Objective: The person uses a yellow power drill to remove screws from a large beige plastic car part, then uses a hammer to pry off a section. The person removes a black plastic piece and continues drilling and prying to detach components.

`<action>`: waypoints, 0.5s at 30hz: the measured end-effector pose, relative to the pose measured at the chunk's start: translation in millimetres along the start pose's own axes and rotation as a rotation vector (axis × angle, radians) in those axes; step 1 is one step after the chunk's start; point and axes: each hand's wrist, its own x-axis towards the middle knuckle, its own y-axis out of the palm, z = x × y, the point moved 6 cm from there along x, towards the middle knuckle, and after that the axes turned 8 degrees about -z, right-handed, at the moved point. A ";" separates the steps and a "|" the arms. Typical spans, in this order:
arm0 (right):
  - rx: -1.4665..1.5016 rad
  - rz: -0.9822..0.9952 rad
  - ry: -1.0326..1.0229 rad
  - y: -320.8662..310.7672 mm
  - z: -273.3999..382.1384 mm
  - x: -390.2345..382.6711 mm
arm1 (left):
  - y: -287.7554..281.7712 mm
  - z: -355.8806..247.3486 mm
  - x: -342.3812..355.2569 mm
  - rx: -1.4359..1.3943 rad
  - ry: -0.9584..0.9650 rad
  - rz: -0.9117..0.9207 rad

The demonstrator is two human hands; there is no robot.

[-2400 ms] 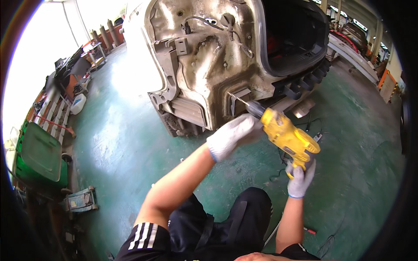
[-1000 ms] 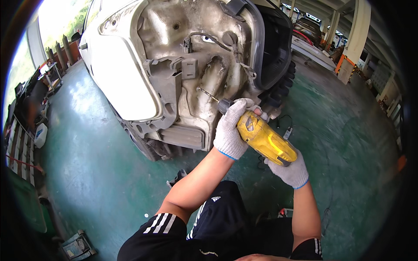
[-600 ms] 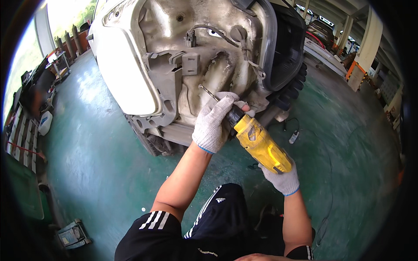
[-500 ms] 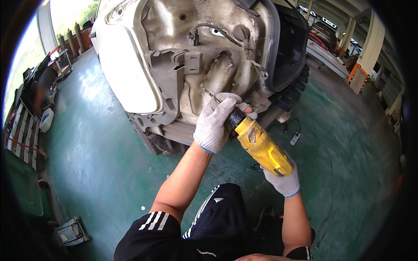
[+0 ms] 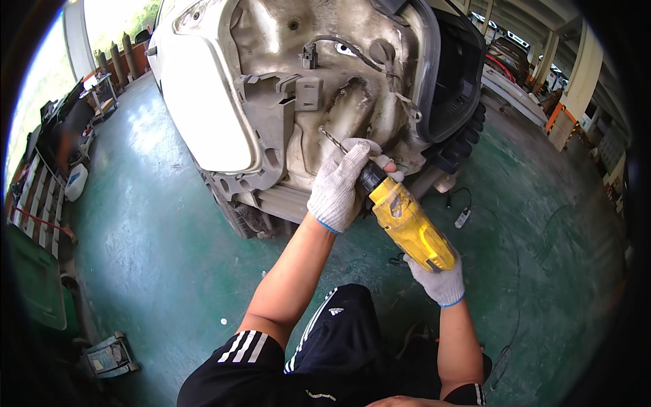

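Head view: Fingers point(image 5: 358, 154) of the gloved left hand point(image 5: 337, 184) are clasping the black chuck point(image 5: 371, 176) of a yellow drill point(image 5: 410, 224); the right hand point(image 5: 442, 285) is gripping its rear, fingers mostly hidden, the bit point(image 5: 331, 139) pointing toward a car's metal panel point(image 5: 338, 108).

The drill point(image 5: 412, 227) is yellow and scuffed, slanting from the left fingers point(image 5: 358, 152) back to the right hand point(image 5: 442, 279), its grip hidden below. Its black chuck point(image 5: 371, 176) sits just beside the left fingers, partly covered by them. The slim, spiral-fluted bit point(image 5: 332, 140) juts out beyond them towards the panel point(image 5: 349, 102), stained, dented bare metal ahead of the fingers; whether the tip touches is unclear.
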 end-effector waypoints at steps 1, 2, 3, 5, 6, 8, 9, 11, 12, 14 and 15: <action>0.014 0.000 0.011 0.1 -1.3 -0.1 | 0.4 -0.2 0.2 -0.003 0.000 0.007; 0.028 0.000 0.023 0.1 -2.0 0.0 | 0.7 -0.1 0.7 0.006 0.000 0.012; 0.072 0.007 0.065 1.1 0.3 0.1 | -0.2 -1.2 1.0 0.018 0.003 0.015; 0.158 0.021 0.150 -2.3 12.3 -1.5 | -1.1 -3.0 3.0 0.039 0.013 0.021; 0.154 0.012 0.148 -7.7 18.6 -1.5 | -0.5 -0.6 5.8 0.043 0.014 0.028; 0.159 0.006 0.143 -16.9 31.3 -0.1 | -0.2 -0.6 6.6 0.036 0.022 0.054; 0.217 -0.032 0.174 -21.7 40.2 -1.7 | 1.6 0.2 7.3 0.014 0.023 0.082; 0.249 -0.014 0.210 -26.7 61.2 -0.7 | 1.0 1.0 7.4 0.055 0.050 0.129; 0.265 -0.005 0.223 -27.9 69.7 1.1 | -0.5 0.5 8.5 0.114 0.077 0.156; 0.339 -0.021 0.283 -26.9 79.4 -1.2 | 0.9 1.4 6.1 0.182 0.104 0.211; 0.324 -0.032 0.282 -26.7 84.1 -3.0 | 6.1 4.0 0.2 0.193 0.105 0.240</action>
